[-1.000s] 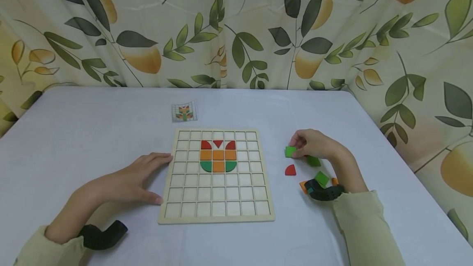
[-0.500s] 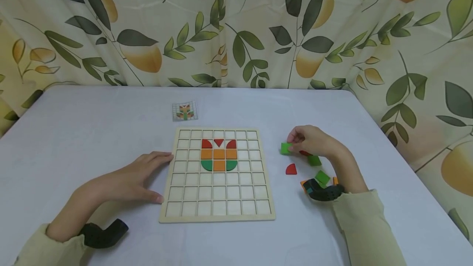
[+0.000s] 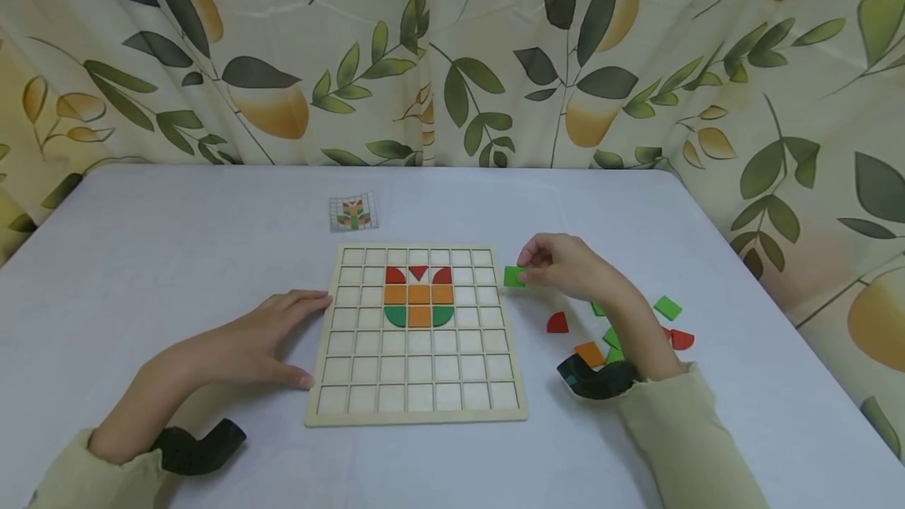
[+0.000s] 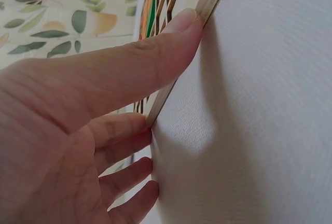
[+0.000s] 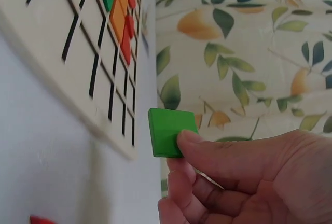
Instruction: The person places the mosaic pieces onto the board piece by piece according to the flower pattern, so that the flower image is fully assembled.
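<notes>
My right hand pinches a green square tile between thumb and fingers, just off the right edge of the wooden grid board. Along the board's left edge rests my left hand; its thumb touches the rim, and its fingers are stretched out. In the board's upper middle cells sit red pieces, orange squares and dark green rounded pieces. Together they form a compact figure. The lower rows hold no tiles.
A small pattern card lies behind the board. Right of it, on the white table, are a red quarter-round piece, an orange tile, a loose green tile and several others, partly hidden by the right forearm. A patterned curtain hangs behind.
My right hand has moved left toward the board, carrying the green square tile away from the loose pieces. More of those pieces now show beyond the forearm. The left hand stays still.
</notes>
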`<control>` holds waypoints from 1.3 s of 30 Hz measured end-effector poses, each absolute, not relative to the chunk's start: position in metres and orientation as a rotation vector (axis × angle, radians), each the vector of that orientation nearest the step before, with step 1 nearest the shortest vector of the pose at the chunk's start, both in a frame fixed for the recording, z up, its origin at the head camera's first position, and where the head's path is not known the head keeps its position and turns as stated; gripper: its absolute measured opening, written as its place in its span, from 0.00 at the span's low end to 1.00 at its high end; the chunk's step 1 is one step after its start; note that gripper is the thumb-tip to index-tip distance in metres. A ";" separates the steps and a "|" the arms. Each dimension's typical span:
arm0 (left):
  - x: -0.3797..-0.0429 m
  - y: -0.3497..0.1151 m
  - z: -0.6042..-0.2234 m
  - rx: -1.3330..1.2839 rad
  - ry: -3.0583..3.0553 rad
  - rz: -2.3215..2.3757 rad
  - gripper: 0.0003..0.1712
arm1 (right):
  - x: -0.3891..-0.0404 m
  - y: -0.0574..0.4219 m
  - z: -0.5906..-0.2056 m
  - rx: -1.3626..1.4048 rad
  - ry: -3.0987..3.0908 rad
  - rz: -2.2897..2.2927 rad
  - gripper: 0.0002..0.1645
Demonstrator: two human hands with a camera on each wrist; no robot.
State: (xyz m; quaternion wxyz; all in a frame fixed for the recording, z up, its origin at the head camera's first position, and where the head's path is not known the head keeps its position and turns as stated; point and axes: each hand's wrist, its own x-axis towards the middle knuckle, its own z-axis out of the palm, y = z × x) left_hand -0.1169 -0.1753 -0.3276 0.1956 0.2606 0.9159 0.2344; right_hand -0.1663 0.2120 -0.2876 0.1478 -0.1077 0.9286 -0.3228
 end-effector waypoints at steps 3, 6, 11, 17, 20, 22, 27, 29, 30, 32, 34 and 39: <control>-0.116 -0.177 -0.328 0.725 2.566 0.663 0.58 | -0.164 0.202 -0.286 -0.317 2.664 -0.963 0.09; -0.115 -0.177 -0.328 0.714 2.555 0.680 0.58 | -0.160 0.191 -0.286 -0.328 2.653 -0.997 0.09; -0.115 -0.178 -0.330 0.724 2.546 0.698 0.58 | -0.153 0.176 -0.287 -0.337 2.632 -1.040 0.09; -0.116 -0.178 -0.330 0.771 2.544 0.705 0.58 | -0.146 0.161 -0.291 -0.379 2.579 -1.085 0.08; -0.115 -0.178 -0.330 0.768 2.552 0.697 0.58 | -0.144 0.153 -0.292 -0.438 2.560 -1.103 0.08; -0.116 -0.178 -0.330 0.768 2.554 0.693 0.58 | -0.143 0.149 -0.293 -0.461 2.549 -1.111 0.08; -0.116 -0.178 -0.330 0.771 2.562 0.686 0.58 | -0.138 0.136 -0.292 -0.475 2.522 -1.136 0.07; -0.116 -0.178 -0.329 0.776 2.568 0.685 0.58 | -0.137 0.132 -0.291 -0.480 2.504 -1.152 0.07; -0.116 -0.178 -0.329 0.777 2.570 0.685 0.58 | -0.136 0.129 -0.291 -0.485 2.495 -1.157 0.08; -0.116 -0.178 -0.329 0.779 2.571 0.686 0.58 | -0.135 0.125 -0.291 -0.497 2.486 -1.153 0.08; -0.116 -0.178 -0.328 0.778 2.571 0.686 0.58 | -0.134 0.119 -0.291 -0.502 2.481 -1.150 0.08; -0.117 -0.178 -0.328 0.765 2.567 0.684 0.58 | -0.133 0.105 -0.292 -0.533 2.510 -1.098 0.08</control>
